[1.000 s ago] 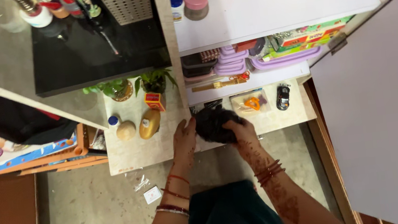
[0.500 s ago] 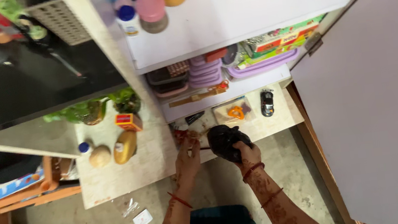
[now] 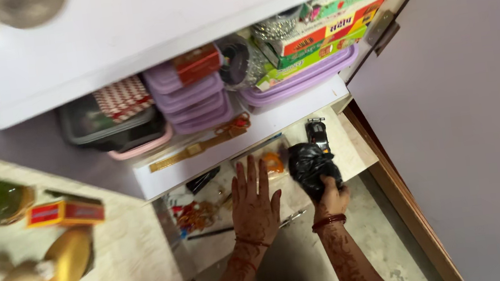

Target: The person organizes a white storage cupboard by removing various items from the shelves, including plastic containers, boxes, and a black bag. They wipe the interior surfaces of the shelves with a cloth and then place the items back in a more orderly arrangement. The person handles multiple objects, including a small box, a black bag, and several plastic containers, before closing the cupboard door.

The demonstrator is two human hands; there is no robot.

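Observation:
My right hand (image 3: 332, 199) grips a black plastic bag (image 3: 310, 165) bundled into a lump, held over the bottom shelf (image 3: 352, 140) of an open cupboard. My left hand (image 3: 254, 205) lies flat, fingers spread, on that same shelf, just left of the bag. Near its fingertips sits a small clear packet with orange contents (image 3: 271, 161). A small dark toy car (image 3: 317, 133) rests behind the bag. Both wrists wear bangles.
The shelf above carries stacked purple lidded boxes (image 3: 191, 100), a dark container (image 3: 111, 122), colourful cartons (image 3: 319, 30) and a brass ruler-like strip (image 3: 200, 148). The cupboard door (image 3: 475, 113) stands open at right. A yellow bottle (image 3: 68, 261) and a small red box (image 3: 65, 213) sit at left.
The camera has moved much closer to the lower shelf. My left hand has spread flat on the shelf, and my right hand has carried the black bag a little to the right.

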